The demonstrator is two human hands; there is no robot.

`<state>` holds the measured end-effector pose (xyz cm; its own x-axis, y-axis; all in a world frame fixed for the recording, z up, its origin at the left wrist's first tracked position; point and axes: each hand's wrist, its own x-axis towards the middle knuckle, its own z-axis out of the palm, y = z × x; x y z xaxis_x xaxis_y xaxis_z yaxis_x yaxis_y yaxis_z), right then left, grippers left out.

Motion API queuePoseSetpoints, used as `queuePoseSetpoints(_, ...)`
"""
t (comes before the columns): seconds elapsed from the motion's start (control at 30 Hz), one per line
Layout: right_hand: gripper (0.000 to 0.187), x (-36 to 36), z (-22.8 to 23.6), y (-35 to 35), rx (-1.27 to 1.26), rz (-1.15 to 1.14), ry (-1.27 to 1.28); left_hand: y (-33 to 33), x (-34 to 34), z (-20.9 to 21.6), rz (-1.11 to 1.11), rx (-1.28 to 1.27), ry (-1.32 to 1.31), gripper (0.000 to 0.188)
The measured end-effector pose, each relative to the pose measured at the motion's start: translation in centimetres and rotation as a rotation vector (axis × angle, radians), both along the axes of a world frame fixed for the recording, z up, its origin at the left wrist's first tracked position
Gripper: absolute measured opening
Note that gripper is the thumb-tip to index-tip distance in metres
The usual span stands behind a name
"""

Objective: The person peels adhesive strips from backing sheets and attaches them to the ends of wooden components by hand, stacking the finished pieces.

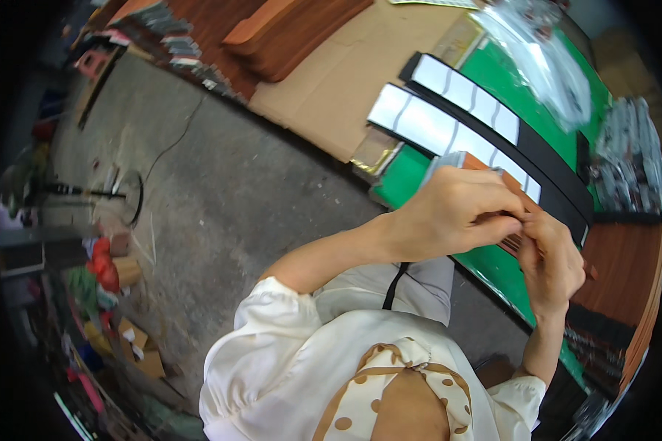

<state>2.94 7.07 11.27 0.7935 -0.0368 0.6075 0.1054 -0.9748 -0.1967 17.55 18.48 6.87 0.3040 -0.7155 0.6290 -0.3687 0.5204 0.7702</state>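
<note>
My left hand [456,213] and my right hand [555,261] meet over the table's near edge, fingertips almost touching. Each is closed in a pinch of thumb and fingers; whatever they grip is too small or hidden. Beneath them lies a narrow orange-brown, wood-coloured piece [480,163], mostly covered by my hands. A bit of grey wrapping [454,159] shows at its far left end. Just beyond, a long black strip with a white face crossed by wavy grey lines [434,121] rests on the table, with a second white-faced black strip [467,95] behind it.
Green matting [485,66] covers the work table. Clear plastic bags [548,70] lie at the back, and grey wrapped pieces [632,147] are piled at the right. Brown boards [618,261] stand near my right hand. Brown cardboard [324,95] and curved brown panels [287,37] lie far left.
</note>
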Motion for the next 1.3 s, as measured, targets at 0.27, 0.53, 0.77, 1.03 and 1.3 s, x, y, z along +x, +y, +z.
queuePoseSetpoints(0.27, 0.03, -0.7, 0.7, 0.0, 0.478, -0.001, 0.292, 2.0, -0.9, 0.1, 0.033, 0.1, -0.04, 0.031)
queuePoseSetpoints(0.53, 0.028, -1.3, 0.6, -0.8, 0.384, -0.015, 0.197, 1.6, 0.0, 0.0, 0.174, 0.023, -0.279, 0.04)
queuePoseSetpoints(0.77, 0.021, 1.0, -0.9, -2.3, 0.436, -0.15, 0.04, -1.1, 2.1, -2.5, 0.184, 0.25, -0.124, 0.039)
queuePoseSetpoints(1.03, 0.022, 1.6, -1.1, -2.6, 0.425, -0.151, 0.137, -2.2, 2.0, -2.9, 0.165, 0.264, -0.038, 0.026)
queuePoseSetpoints(1.3, 0.023, 1.8, -1.3, -2.4, 0.436, -0.165, 0.12, -2.2, 2.2, -3.2, 0.165, 0.248, -0.068, 0.023)
